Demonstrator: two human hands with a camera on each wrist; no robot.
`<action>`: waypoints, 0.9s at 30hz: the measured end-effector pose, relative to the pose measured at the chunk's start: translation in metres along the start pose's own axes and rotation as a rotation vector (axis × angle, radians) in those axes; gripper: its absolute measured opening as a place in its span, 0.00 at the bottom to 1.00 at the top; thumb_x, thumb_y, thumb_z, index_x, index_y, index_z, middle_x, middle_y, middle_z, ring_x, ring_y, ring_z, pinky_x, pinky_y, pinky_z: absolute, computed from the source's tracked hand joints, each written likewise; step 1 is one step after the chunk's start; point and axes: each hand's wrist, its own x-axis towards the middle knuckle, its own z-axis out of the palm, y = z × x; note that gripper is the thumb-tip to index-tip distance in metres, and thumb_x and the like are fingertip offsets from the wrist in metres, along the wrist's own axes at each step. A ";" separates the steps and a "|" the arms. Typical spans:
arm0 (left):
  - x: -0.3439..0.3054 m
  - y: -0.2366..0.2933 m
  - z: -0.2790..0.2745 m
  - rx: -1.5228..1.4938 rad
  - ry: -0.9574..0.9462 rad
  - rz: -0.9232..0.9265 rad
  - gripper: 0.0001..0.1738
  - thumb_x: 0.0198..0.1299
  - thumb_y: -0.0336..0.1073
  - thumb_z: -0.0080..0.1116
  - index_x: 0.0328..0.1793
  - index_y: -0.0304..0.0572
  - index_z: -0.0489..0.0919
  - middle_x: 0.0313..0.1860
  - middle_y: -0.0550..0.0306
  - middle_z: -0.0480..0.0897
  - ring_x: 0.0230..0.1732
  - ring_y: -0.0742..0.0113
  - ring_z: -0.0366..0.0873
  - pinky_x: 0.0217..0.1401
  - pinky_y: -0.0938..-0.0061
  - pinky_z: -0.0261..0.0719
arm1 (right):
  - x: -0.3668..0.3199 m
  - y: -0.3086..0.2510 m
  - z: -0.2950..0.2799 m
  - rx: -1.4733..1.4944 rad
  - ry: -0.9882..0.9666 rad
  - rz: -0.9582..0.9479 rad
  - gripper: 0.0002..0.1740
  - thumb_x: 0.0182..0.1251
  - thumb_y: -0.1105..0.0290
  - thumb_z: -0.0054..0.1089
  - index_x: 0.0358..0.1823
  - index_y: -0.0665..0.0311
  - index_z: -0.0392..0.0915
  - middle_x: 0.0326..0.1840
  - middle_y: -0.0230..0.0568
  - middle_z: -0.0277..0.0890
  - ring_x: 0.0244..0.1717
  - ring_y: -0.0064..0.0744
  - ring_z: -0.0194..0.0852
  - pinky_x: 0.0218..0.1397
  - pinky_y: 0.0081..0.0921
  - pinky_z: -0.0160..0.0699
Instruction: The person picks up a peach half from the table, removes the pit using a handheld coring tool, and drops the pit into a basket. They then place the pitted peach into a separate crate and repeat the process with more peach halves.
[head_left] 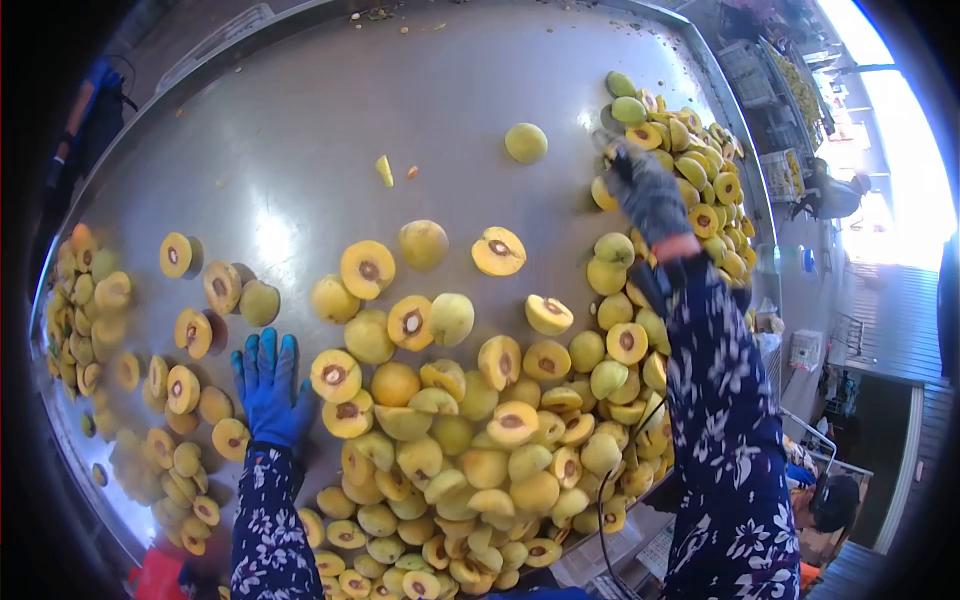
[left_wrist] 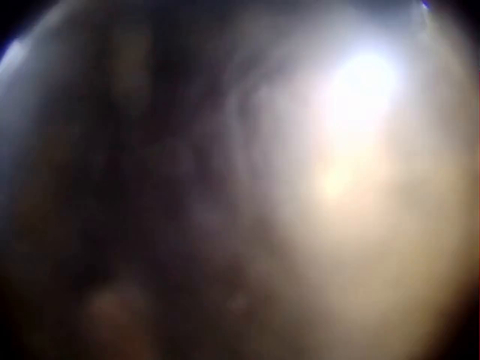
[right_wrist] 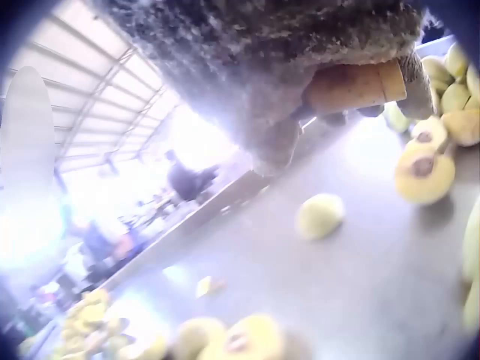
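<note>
The left hand point(head_left: 270, 395), in a blue glove, lies palm down on the metal table point(head_left: 330, 110) with its fingers straight and spread, between fruit halves. A grey-gloved right hand point(head_left: 650, 190) is at the left edge of the fruit heap point(head_left: 715, 180) on the right side. Seen from the right wrist, that hand point(right_wrist: 277, 75) has its fingers curled round a light wooden handle point(right_wrist: 356, 88); what the handle belongs to is unclear. Many yellow-green fruits, cut in half with brown centres, lie in front of the person. The left wrist view is a blur.
Another fruit pile point(head_left: 85, 310) lies along the left edge. Single fruits, such as a whole-looking one point(head_left: 526, 143) and a half point(head_left: 498, 251), lie mid-table near a small yellow slice point(head_left: 384, 171). A raised rim surrounds the table. Crates point(head_left: 780, 175) and people are beyond the right side.
</note>
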 end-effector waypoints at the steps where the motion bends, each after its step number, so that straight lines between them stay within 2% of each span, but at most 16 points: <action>1: 0.002 -0.001 0.000 0.002 0.005 -0.006 0.39 0.51 0.48 0.57 0.72 0.51 0.67 0.76 0.50 0.59 0.78 0.46 0.49 0.78 0.45 0.39 | 0.018 0.032 0.003 0.019 -0.030 0.104 0.23 0.65 0.65 0.59 0.62 0.52 0.73 0.57 0.47 0.76 0.56 0.44 0.76 0.60 0.32 0.72; 2: 0.001 -0.001 0.001 0.007 0.003 0.003 0.38 0.51 0.48 0.57 0.72 0.51 0.67 0.76 0.50 0.59 0.78 0.46 0.49 0.78 0.45 0.39 | 0.032 0.056 0.007 -0.257 -0.043 0.153 0.26 0.64 0.58 0.59 0.64 0.50 0.71 0.59 0.48 0.75 0.60 0.44 0.73 0.63 0.34 0.69; 3: 0.000 -0.002 0.003 0.016 -0.001 0.008 0.38 0.52 0.49 0.56 0.72 0.50 0.67 0.76 0.50 0.59 0.78 0.46 0.49 0.78 0.45 0.39 | 0.041 0.077 0.014 -0.247 -0.047 0.138 0.26 0.64 0.58 0.59 0.64 0.50 0.71 0.59 0.48 0.75 0.60 0.44 0.73 0.63 0.34 0.69; 6: 0.001 -0.001 0.002 0.035 0.000 0.003 0.37 0.55 0.51 0.54 0.72 0.50 0.67 0.76 0.49 0.59 0.77 0.45 0.49 0.78 0.45 0.38 | 0.049 0.088 0.045 -0.270 -0.138 0.472 0.28 0.63 0.50 0.58 0.62 0.52 0.72 0.57 0.49 0.76 0.59 0.47 0.73 0.61 0.37 0.71; 7: 0.000 -0.001 0.001 0.032 -0.014 0.010 0.37 0.56 0.52 0.53 0.72 0.50 0.67 0.76 0.49 0.58 0.77 0.45 0.49 0.78 0.45 0.38 | 0.039 0.088 0.058 -0.256 -0.157 0.478 0.28 0.63 0.50 0.58 0.62 0.52 0.72 0.57 0.49 0.76 0.59 0.47 0.73 0.61 0.37 0.71; 9: -0.001 -0.004 0.002 0.035 -0.021 0.019 0.37 0.56 0.52 0.53 0.72 0.50 0.67 0.76 0.49 0.59 0.77 0.45 0.49 0.78 0.45 0.38 | 0.023 0.075 0.069 -0.511 -0.271 0.251 0.27 0.62 0.51 0.59 0.61 0.52 0.73 0.55 0.50 0.76 0.59 0.48 0.73 0.60 0.38 0.71; 11: -0.001 -0.002 0.004 0.022 0.008 0.010 0.36 0.56 0.52 0.53 0.72 0.50 0.67 0.76 0.49 0.59 0.77 0.45 0.49 0.78 0.45 0.38 | -0.005 0.021 0.048 -0.374 -0.548 0.309 0.25 0.62 0.52 0.60 0.59 0.51 0.76 0.53 0.50 0.78 0.56 0.48 0.76 0.59 0.36 0.73; 13: -0.001 -0.003 0.003 0.035 -0.015 -0.006 0.36 0.56 0.53 0.53 0.72 0.51 0.67 0.76 0.50 0.59 0.77 0.45 0.49 0.78 0.46 0.37 | -0.037 0.003 0.044 -0.037 -0.380 0.085 0.21 0.63 0.55 0.61 0.57 0.50 0.77 0.46 0.50 0.80 0.49 0.47 0.79 0.55 0.34 0.75; 14: 0.000 -0.002 0.003 0.035 -0.013 -0.002 0.36 0.56 0.53 0.53 0.72 0.51 0.67 0.76 0.50 0.59 0.77 0.45 0.49 0.78 0.46 0.37 | -0.030 0.009 0.050 -0.063 -0.255 -0.066 0.23 0.62 0.56 0.63 0.59 0.50 0.75 0.43 0.49 0.80 0.46 0.45 0.81 0.53 0.33 0.76; 15: 0.000 -0.001 0.002 0.015 -0.010 -0.008 0.36 0.56 0.53 0.53 0.72 0.52 0.67 0.76 0.51 0.59 0.77 0.45 0.49 0.78 0.46 0.38 | -0.013 0.006 0.049 -0.008 -0.185 -0.055 0.25 0.62 0.57 0.63 0.60 0.51 0.73 0.45 0.50 0.80 0.48 0.47 0.80 0.53 0.35 0.76; 16: -0.001 -0.001 0.001 0.000 -0.011 -0.013 0.36 0.56 0.52 0.54 0.72 0.53 0.67 0.76 0.51 0.59 0.77 0.45 0.49 0.78 0.47 0.38 | 0.013 -0.018 0.042 -0.088 -0.155 0.087 0.26 0.62 0.56 0.62 0.61 0.53 0.73 0.48 0.51 0.79 0.50 0.51 0.78 0.54 0.37 0.75; 17: -0.001 0.000 0.001 0.015 -0.006 -0.015 0.36 0.56 0.52 0.54 0.72 0.53 0.67 0.76 0.51 0.59 0.77 0.45 0.49 0.78 0.47 0.38 | 0.039 -0.012 0.055 -0.017 -0.032 -0.075 0.25 0.63 0.54 0.60 0.60 0.54 0.73 0.48 0.53 0.79 0.50 0.53 0.78 0.54 0.39 0.75; 20: -0.002 -0.002 0.002 0.017 0.023 0.015 0.34 0.60 0.53 0.50 0.72 0.54 0.67 0.76 0.52 0.59 0.76 0.46 0.51 0.78 0.48 0.37 | 0.079 -0.001 0.101 -0.068 -0.103 -0.081 0.25 0.63 0.52 0.60 0.57 0.56 0.74 0.49 0.53 0.78 0.51 0.53 0.77 0.55 0.39 0.74; 23: -0.003 -0.005 0.009 0.019 0.063 0.027 0.31 0.64 0.52 0.45 0.72 0.54 0.66 0.76 0.52 0.60 0.76 0.46 0.51 0.78 0.49 0.38 | 0.054 -0.007 0.129 -0.152 -0.174 -0.042 0.26 0.61 0.50 0.60 0.55 0.56 0.76 0.50 0.50 0.77 0.52 0.53 0.76 0.55 0.39 0.73; 26: -0.003 -0.008 0.013 0.028 0.079 0.051 0.30 0.66 0.52 0.42 0.73 0.54 0.66 0.76 0.53 0.60 0.76 0.46 0.52 0.78 0.49 0.38 | 0.005 -0.027 0.111 -0.013 -0.273 -0.026 0.24 0.62 0.51 0.60 0.54 0.56 0.76 0.49 0.50 0.77 0.54 0.53 0.73 0.57 0.40 0.72; 27: -0.003 -0.008 0.012 0.023 0.091 0.045 0.31 0.66 0.53 0.42 0.73 0.54 0.66 0.76 0.52 0.60 0.76 0.46 0.53 0.78 0.49 0.37 | -0.008 -0.020 0.119 -0.043 -0.233 -0.118 0.23 0.62 0.53 0.60 0.54 0.56 0.76 0.49 0.50 0.77 0.54 0.53 0.73 0.57 0.40 0.72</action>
